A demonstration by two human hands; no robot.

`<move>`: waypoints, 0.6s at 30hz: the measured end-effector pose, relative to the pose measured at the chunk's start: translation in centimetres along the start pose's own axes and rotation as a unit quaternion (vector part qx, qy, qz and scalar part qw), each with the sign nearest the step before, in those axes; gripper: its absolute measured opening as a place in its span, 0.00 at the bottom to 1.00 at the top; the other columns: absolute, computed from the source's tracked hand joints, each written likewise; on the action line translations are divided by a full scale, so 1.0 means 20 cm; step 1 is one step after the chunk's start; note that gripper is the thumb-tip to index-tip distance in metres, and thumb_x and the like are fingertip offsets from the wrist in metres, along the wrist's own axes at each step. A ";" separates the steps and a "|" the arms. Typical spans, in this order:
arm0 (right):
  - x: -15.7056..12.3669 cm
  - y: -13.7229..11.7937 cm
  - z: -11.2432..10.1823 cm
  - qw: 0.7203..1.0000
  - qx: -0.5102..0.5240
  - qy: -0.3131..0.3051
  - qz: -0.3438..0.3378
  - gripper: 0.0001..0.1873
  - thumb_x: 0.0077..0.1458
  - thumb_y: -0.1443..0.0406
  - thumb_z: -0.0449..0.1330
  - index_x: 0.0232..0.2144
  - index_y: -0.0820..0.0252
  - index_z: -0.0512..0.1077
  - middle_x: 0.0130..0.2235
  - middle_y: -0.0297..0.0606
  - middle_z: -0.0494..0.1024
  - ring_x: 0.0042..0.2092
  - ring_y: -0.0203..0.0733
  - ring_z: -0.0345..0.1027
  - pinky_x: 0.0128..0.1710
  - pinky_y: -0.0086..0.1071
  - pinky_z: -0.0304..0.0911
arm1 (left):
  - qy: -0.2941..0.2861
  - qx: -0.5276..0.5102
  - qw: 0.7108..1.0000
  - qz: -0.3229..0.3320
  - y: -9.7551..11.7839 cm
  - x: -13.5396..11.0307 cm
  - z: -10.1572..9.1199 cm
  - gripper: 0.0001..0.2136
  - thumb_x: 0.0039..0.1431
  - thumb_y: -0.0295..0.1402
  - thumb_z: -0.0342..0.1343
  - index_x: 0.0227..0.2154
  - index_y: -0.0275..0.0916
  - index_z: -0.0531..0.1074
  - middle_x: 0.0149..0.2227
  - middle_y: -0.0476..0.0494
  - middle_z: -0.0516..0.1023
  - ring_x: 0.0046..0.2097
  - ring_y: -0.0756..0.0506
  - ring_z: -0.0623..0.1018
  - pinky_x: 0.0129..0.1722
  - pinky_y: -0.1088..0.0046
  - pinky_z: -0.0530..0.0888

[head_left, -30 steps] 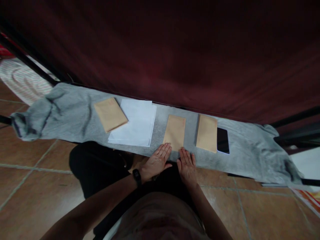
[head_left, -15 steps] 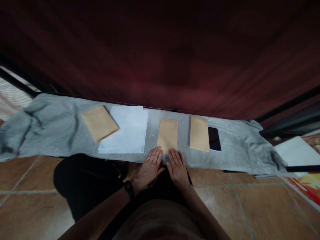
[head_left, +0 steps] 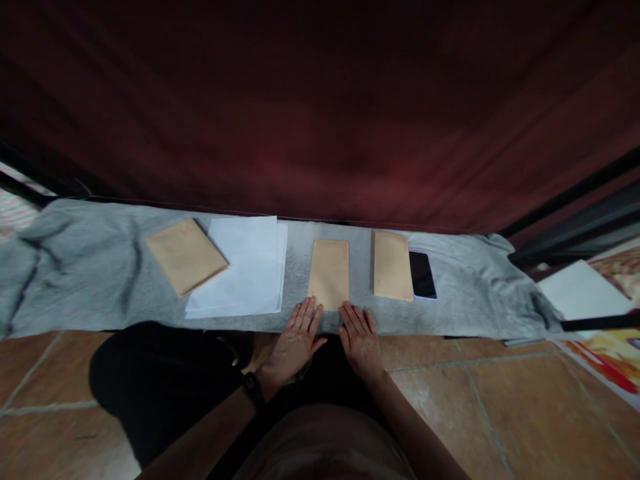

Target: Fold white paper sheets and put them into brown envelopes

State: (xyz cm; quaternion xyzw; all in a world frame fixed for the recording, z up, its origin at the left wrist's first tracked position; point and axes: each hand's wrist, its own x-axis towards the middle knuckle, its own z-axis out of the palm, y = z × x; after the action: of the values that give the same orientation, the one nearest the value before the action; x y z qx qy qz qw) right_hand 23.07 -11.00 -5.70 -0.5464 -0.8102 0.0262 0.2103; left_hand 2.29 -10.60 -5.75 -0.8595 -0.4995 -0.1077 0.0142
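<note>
A brown paper envelope [head_left: 329, 272] lies flat and upright in front of me, small red print near its top right corner. My left hand [head_left: 295, 341] rests at its lower left corner, fingers stretched out, a dark watch on the wrist. At the lower right corner lies my right hand [head_left: 361, 337], also flat, with fingertips touching the envelope's edge. Neither hand grips anything. To the left, a stack of brown envelopes [head_left: 187, 257] sits askew, partly over white paper sheets [head_left: 247, 267]. On the right is another stack of brown envelopes [head_left: 392, 265].
A dark-screened phone [head_left: 423, 275] lies against the right stack. Grey cloth [head_left: 465, 283] covers the narrow bench, with a dark red curtain [head_left: 320, 120] behind it. A white flat item [head_left: 583, 290] is at far right. Tiled floor [head_left: 440, 407] shows below.
My view has shifted and tilted slightly. My right hand has slid a little rightward against the middle envelope, from its bottom edge to its corner; the left stays near its corner.
</note>
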 end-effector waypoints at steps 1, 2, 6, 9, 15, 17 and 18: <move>0.00 0.01 0.00 1.000 -0.001 -0.002 0.000 0.25 0.70 0.63 0.46 0.66 0.60 0.60 0.66 0.41 0.65 0.66 0.47 0.58 0.69 0.49 0.43 | 0.003 -0.003 1.000 -0.002 0.00 0.00 0.00 0.33 0.67 0.45 0.51 0.67 0.29 0.52 0.70 0.24 0.51 0.71 0.33 0.52 0.68 0.51 0.58; -0.01 0.01 -0.01 1.000 -0.002 -0.004 -0.001 0.25 0.70 0.63 0.46 0.66 0.60 0.59 0.66 0.41 0.65 0.66 0.47 0.58 0.69 0.49 0.43 | 0.006 -0.006 1.000 -0.006 0.00 0.01 -0.01 0.33 0.67 0.45 0.50 0.67 0.28 0.53 0.70 0.24 0.53 0.71 0.34 0.53 0.67 0.51 0.59; -0.01 0.02 0.00 1.000 0.001 -0.005 -0.004 0.25 0.70 0.64 0.47 0.67 0.60 0.58 0.65 0.42 0.66 0.66 0.46 0.58 0.69 0.49 0.44 | 0.020 -0.029 0.999 -0.025 0.02 0.07 -0.02 0.29 0.69 0.45 0.46 0.65 0.29 0.57 0.67 0.26 0.60 0.69 0.35 0.59 0.66 0.53 0.62; -0.01 0.04 0.01 1.000 0.005 0.006 -0.014 0.25 0.70 0.65 0.47 0.67 0.60 0.58 0.65 0.42 0.66 0.67 0.46 0.57 0.69 0.50 0.44 | 0.013 -0.051 0.999 -0.010 0.03 0.16 -0.02 0.27 0.70 0.44 0.44 0.65 0.32 0.58 0.68 0.31 0.61 0.69 0.39 0.59 0.67 0.55 0.62; -0.02 0.05 0.04 1.000 0.011 0.026 -0.014 0.25 0.69 0.66 0.48 0.66 0.60 0.60 0.62 0.43 0.70 0.66 0.46 0.58 0.68 0.50 0.45 | -0.005 -0.065 0.998 0.016 0.01 0.43 0.06 0.27 0.71 0.44 0.41 0.66 0.32 0.56 0.69 0.34 0.58 0.70 0.41 0.56 0.68 0.57 0.57; -0.02 0.05 0.04 0.999 0.013 0.026 -0.011 0.26 0.69 0.65 0.49 0.67 0.60 0.58 0.62 0.43 0.70 0.66 0.46 0.59 0.69 0.50 0.44 | -0.013 -0.061 0.998 0.007 0.00 0.52 0.09 0.29 0.71 0.44 0.41 0.67 0.31 0.54 0.70 0.33 0.56 0.71 0.40 0.54 0.69 0.56 0.55; -0.01 0.05 0.04 1.000 0.014 0.026 -0.012 0.26 0.69 0.65 0.49 0.67 0.60 0.58 0.63 0.43 0.70 0.66 0.46 0.59 0.69 0.49 0.44 | -0.019 -0.058 0.998 0.003 0.00 0.57 0.10 0.30 0.70 0.45 0.41 0.68 0.31 0.53 0.70 0.33 0.56 0.71 0.40 0.53 0.69 0.56 0.53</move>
State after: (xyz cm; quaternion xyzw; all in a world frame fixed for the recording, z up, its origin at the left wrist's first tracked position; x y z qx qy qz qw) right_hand 23.68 -10.74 -6.68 -0.5345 -0.8105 0.0211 0.2387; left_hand 8.00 -0.62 -5.51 -0.8621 -0.4903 -0.1200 -0.0448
